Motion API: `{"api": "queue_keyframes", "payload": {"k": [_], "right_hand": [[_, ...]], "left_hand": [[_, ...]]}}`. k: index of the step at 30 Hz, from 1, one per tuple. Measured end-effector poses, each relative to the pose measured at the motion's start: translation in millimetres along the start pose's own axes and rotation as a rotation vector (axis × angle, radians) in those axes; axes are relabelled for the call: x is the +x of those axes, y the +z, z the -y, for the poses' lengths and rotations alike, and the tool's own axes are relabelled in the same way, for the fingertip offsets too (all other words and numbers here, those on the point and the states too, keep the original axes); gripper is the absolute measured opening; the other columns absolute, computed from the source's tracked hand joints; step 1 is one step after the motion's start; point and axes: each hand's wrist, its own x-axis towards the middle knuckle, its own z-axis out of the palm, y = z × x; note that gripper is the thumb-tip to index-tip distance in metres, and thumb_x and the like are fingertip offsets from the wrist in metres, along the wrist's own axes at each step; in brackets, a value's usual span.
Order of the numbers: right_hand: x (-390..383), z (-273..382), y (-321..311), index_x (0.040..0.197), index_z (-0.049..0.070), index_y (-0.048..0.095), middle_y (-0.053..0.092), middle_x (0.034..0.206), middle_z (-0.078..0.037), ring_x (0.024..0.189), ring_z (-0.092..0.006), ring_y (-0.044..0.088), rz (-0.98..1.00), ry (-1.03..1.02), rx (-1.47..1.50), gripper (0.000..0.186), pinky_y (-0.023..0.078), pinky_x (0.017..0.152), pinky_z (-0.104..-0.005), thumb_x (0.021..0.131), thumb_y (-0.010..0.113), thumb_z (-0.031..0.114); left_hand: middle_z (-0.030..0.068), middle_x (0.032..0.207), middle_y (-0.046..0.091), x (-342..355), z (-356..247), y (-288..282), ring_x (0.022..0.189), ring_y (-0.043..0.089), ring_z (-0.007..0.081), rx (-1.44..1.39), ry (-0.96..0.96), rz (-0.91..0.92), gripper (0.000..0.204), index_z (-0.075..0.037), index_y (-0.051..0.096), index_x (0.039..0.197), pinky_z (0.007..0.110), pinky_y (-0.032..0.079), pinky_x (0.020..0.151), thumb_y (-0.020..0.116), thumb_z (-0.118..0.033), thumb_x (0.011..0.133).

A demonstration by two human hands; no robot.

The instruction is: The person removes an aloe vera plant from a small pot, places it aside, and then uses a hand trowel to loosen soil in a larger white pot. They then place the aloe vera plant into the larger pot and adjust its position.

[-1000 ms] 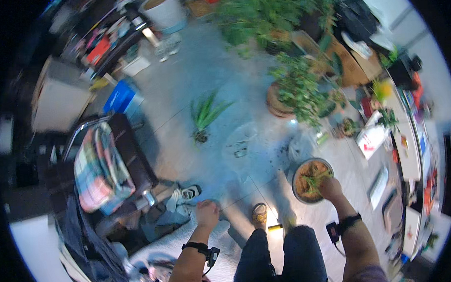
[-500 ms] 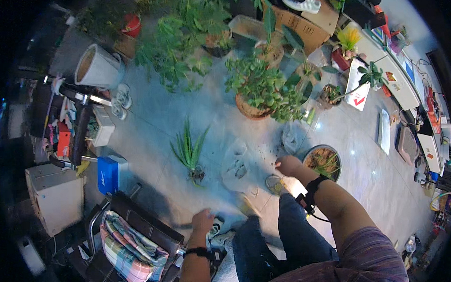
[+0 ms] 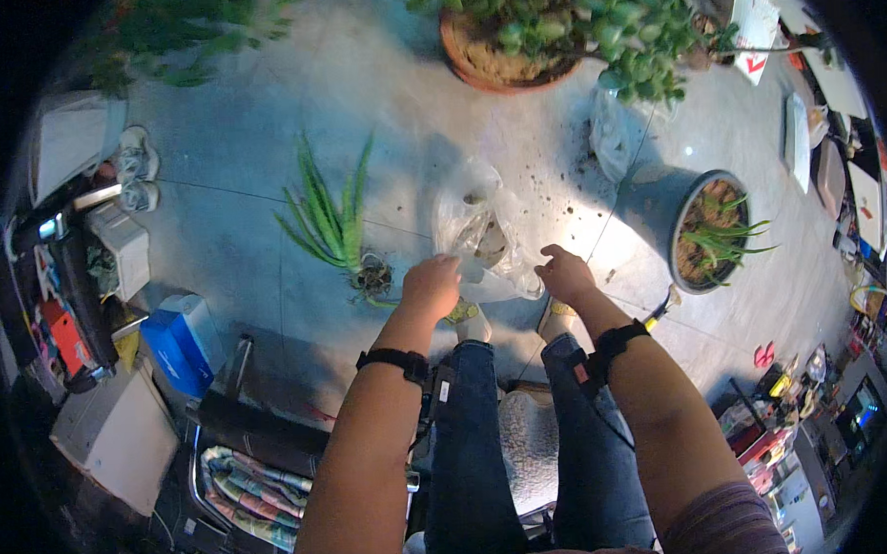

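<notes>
A clear plastic bag [image 3: 487, 217] lies on the tiled floor in front of me. At its near left edge, my left hand [image 3: 434, 282] has its fingers curled, their tips and anything in them unclear. My right hand [image 3: 562, 271] is by the bag's right edge, fingers bent but apart, holding nothing visible. Left of the bag lies an uprooted aloe-like plant [image 3: 329, 222] with bare roots [image 3: 373, 275]. Farther right stands a round grey pot [image 3: 685, 273] holding soil and a green plant [image 3: 716, 238]. Scattered dark crumbs lie between bag and pot.
A large terracotta pot [image 3: 475, 66] with a bushy plant and another plastic bag [image 3: 609, 134] are ahead. A chair with a plaid blanket [image 3: 256, 489], a blue box [image 3: 180, 343] and shoes [image 3: 136, 156] are left. Cluttered white boards [image 3: 798, 142] line the right side.
My view has turned toward the bag. My right hand has left the grey pot and moved left beside the bag. My left hand has moved forward to the bag's near edge.
</notes>
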Motion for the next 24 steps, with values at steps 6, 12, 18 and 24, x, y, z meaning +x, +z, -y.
{"api": "queue_keyframes", "payload": {"k": [6,12,18,24], "right_hand": [[55.0,-16.7,76.6,0.132,0.01,0.039,0.044,0.13,-0.018,0.117,-0.0331,0.047,-0.057,0.175,0.03,0.073,0.041,0.095,-0.0403,0.074,0.068,0.041],[91.6,-23.6,112.9,0.125,0.014,0.051,0.047,0.127,-0.014,0.118,-0.0302,0.044,0.014,0.241,0.041,0.063,0.039,0.098,-0.0374,0.074,0.066,0.046],[106.0,-28.9,101.7,0.1,0.009,0.065,0.062,0.103,-0.016,0.102,-0.0311,0.055,-0.026,0.332,0.193,0.047,0.043,0.088,-0.0388,0.082,0.049,0.05],[121.1,-36.3,75.5,0.101,0.011,0.065,0.062,0.106,-0.014,0.101,-0.0311,0.058,0.064,0.317,0.229,0.045,0.044,0.087,-0.0402,0.084,0.046,0.047]], "left_hand": [[0.0128,0.135,0.04,99.5,-14.5,52.3,0.102,0.057,0.0329,0.12,0.091,0.133,0.046,-0.015,0.042,0.131,0.045,0.047,0.084,0.051,-0.016,0.085],[0.0209,0.133,0.037,138.4,23.3,52.4,0.096,0.058,0.0373,0.266,-0.189,-0.101,0.059,-0.009,0.033,0.132,0.045,0.05,0.076,0.06,-0.018,0.081],[0.0156,0.112,0.052,140.9,41.6,42.0,0.091,0.058,0.0351,0.192,-0.199,-0.243,0.032,-0.008,0.052,0.112,0.043,0.049,0.076,0.057,-0.017,0.082],[0.0106,0.112,0.052,173.0,15.2,76.3,0.099,0.054,0.0329,-0.034,-0.095,-0.238,0.029,-0.011,0.056,0.106,0.042,0.046,0.081,0.061,-0.012,0.077]]}}
